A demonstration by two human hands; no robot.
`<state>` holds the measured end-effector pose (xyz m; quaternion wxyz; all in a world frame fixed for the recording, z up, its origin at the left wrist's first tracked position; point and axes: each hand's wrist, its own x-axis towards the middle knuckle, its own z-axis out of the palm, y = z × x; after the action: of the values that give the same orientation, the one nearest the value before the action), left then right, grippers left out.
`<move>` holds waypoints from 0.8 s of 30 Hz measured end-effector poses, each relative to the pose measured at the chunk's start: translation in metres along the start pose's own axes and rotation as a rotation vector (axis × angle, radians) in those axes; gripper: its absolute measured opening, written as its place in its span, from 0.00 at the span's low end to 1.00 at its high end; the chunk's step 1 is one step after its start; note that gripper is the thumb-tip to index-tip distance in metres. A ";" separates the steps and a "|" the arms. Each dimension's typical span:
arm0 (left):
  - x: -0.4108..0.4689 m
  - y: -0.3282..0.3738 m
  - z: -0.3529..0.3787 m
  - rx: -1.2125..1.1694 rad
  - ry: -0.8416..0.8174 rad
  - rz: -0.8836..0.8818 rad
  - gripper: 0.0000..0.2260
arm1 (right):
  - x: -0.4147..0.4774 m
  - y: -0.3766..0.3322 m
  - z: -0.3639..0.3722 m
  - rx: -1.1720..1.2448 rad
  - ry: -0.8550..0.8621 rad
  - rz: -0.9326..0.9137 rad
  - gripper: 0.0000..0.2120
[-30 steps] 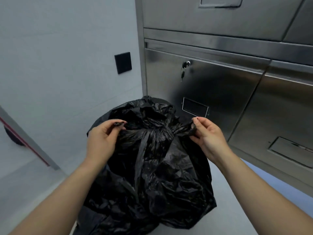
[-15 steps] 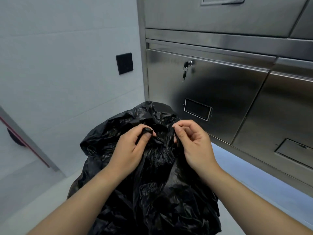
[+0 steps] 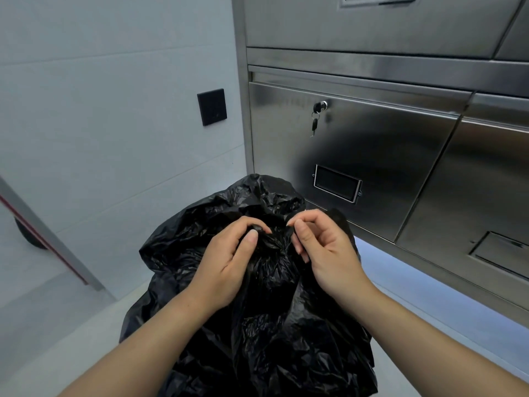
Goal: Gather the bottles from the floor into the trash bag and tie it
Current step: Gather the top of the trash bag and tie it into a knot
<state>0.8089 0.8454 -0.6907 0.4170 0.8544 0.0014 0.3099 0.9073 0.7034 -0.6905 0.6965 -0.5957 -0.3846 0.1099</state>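
Observation:
A full black trash bag stands on the pale floor in front of me, bulging and crinkled. Its gathered top is bunched into a small twisted knot between my hands. My left hand pinches the plastic at the knot with thumb and forefinger. My right hand pinches the other side of the same bunch, fingers curled. The two hands almost touch. No bottles are visible; the bag hides whatever is inside.
A stainless steel cabinet stands close behind and right of the bag, with a key hanging in its lock. A pale wall with a black switch plate is at left. A slanted metal bar crosses the lower left.
My hands, holding the bag's two ends wide apart a second ago, have come together at the middle of the bag's top. The ends now form a tight bunch between my fingers.

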 end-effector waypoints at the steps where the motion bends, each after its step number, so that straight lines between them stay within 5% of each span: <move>1: 0.000 0.000 0.001 -0.015 0.008 -0.002 0.15 | 0.000 0.001 0.001 -0.020 0.006 0.000 0.07; 15: 0.002 -0.010 -0.011 0.279 -0.088 0.069 0.06 | 0.001 0.010 -0.022 -0.352 -0.167 -0.016 0.09; 24: 0.004 -0.029 -0.027 0.361 -0.114 0.030 0.05 | 0.007 0.026 -0.060 -0.292 -0.053 0.086 0.09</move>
<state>0.8047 0.8848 -0.6967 0.2518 0.9315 0.0203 0.2619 0.9600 0.6697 -0.7115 0.5868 -0.7034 -0.3887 0.0984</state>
